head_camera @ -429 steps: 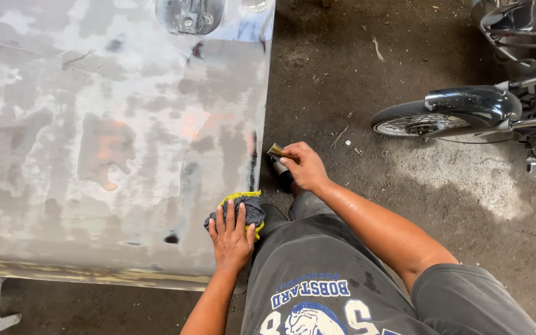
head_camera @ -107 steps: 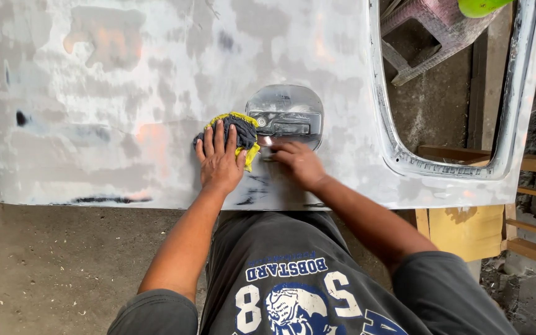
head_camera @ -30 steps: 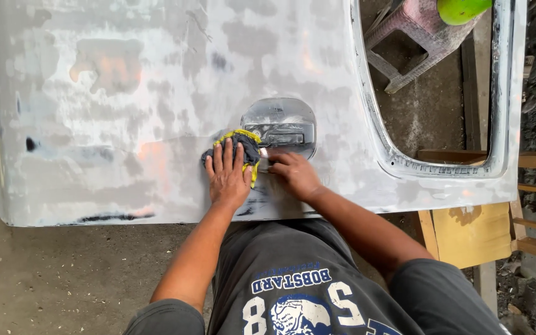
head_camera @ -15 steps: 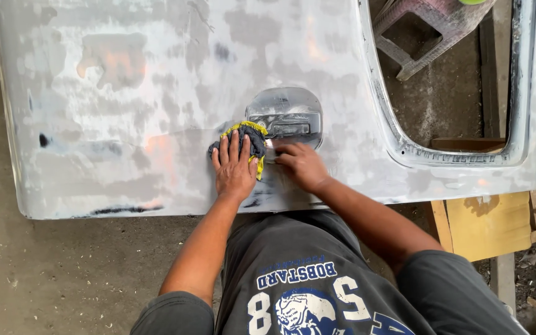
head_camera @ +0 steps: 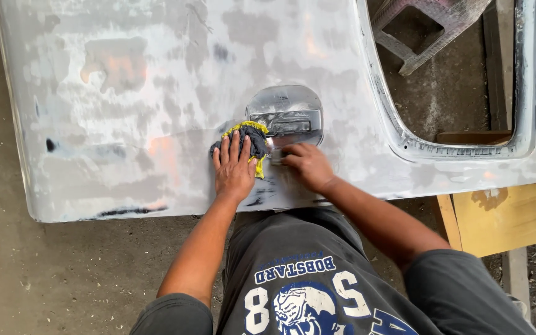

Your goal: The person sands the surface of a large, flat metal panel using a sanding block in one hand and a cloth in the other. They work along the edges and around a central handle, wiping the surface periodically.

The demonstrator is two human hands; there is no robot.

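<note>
- Left hand (head_camera: 234, 170): flat, fingers spread, palm down on a dark rag with yellow edging (head_camera: 252, 139). Rag is pinned under the fingertips against the grey sanded car door panel (head_camera: 156, 105); only its far edge shows past the fingers.
- Right hand (head_camera: 305, 164): fingers curled together, tips pinching a small pale piece (head_camera: 274, 154), probably abrasive paper. I can't tell exactly what it is, it's too small. Tips press on the panel just right of the rag, nearly touching it.
- The two hands sit close together, with a narrow gap between thumb sides.
- Just beyond both hands: the recessed door-handle cup (head_camera: 285, 115), oval, shinier bare metal. The rag's far edge touches its near-left rim; my right fingertips are at its lower rim.
- Panel lies flat in front of me, patchy grey with pinkish filler spots left of the left hand and a dark smear (head_camera: 125, 211) on the near edge, left of my left forearm.
- Far right of the right hand: the window opening (head_camera: 466, 80) in the panel, with concrete floor and a pinkish plastic stool (head_camera: 423, 31) visible through it.
- Right of my right forearm, below the panel edge: a yellowish wooden board (head_camera: 497, 220).
- Left of the left arm: bare concrete floor (head_camera: 44, 273).
</note>
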